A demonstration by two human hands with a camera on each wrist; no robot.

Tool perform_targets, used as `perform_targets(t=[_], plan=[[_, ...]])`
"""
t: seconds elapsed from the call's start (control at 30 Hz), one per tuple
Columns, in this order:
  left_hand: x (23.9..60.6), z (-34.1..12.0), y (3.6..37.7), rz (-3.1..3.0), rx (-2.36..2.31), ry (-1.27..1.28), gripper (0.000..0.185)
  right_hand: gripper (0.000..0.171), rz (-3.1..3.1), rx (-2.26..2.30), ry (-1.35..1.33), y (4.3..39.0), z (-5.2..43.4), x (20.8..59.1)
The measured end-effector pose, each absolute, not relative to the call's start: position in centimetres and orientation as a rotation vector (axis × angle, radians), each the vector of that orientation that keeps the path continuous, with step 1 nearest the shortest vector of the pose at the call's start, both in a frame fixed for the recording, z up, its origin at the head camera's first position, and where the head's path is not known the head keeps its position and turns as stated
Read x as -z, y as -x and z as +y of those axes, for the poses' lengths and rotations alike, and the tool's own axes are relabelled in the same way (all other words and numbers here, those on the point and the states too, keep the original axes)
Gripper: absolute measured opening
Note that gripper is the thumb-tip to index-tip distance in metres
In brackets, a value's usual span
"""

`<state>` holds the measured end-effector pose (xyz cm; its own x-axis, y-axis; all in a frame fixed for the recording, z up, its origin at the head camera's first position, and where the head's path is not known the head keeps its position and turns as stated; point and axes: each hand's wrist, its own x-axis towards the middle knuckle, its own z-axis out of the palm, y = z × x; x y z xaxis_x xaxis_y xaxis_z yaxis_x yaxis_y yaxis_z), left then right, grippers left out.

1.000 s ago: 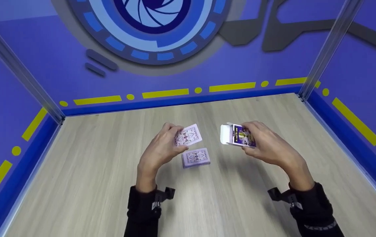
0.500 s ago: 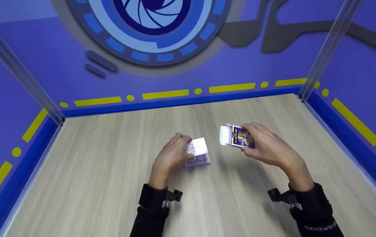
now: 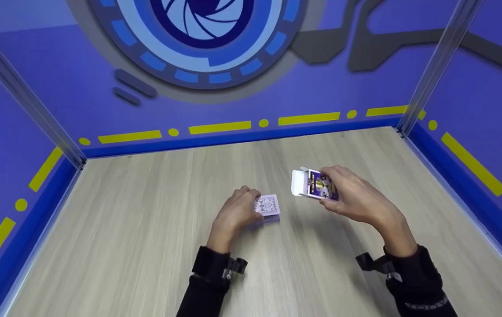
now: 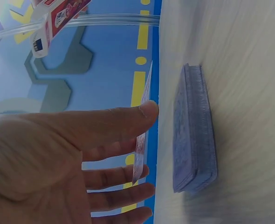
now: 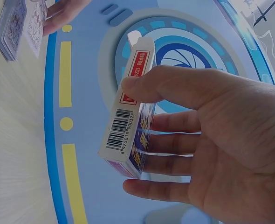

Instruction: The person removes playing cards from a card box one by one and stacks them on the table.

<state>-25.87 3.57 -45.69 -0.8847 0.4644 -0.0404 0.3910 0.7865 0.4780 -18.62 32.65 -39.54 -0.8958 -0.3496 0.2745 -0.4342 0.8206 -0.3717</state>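
Note:
Between its thumb and fingers my left hand (image 3: 236, 211) pinches a playing card (image 4: 140, 156), seen nearly edge-on in the left wrist view. A squared deck of playing cards (image 4: 193, 133) lies flat on the tabletop, and the held card hovers close over it. In the head view the left hand and the card cover most of the deck. My right hand (image 3: 360, 196) grips a purple and white card box (image 3: 322, 185) in the air, right of the deck. The box's white end flap (image 3: 299, 182) stands open toward the left. A barcode shows on its side (image 5: 120, 129) in the right wrist view.
The light wood tabletop (image 3: 136, 237) is bounded by a blue back wall (image 3: 215, 105) with yellow dashes and by blue side walls (image 3: 475, 132). Metal corner posts (image 3: 431, 70) stand at the back left and back right.
My left hand has moved right and down, bringing the card from beyond the deck to just over it. It tilted on the way and caught the light. The right hand and box barely moved.

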Motion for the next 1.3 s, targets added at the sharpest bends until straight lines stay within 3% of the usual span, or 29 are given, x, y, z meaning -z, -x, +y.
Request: perform_targets(t=[0.6,1.07,1.3], plan=[[47.5,4.2,26.0,2.818,-0.602,-0.662,0.057,0.062,-2.825,-0.638,-0.580,18.6,32.5,39.6],[47.4,4.4,26.1,2.808,-0.540,-0.686,0.040,0.063,-2.816,-0.640,-0.583,18.6,32.6,39.6],[46.7,4.6,25.6,2.809,-0.590,-0.612,0.064,0.061,-2.789,-0.654,-0.606,18.6,32.8,39.6]])
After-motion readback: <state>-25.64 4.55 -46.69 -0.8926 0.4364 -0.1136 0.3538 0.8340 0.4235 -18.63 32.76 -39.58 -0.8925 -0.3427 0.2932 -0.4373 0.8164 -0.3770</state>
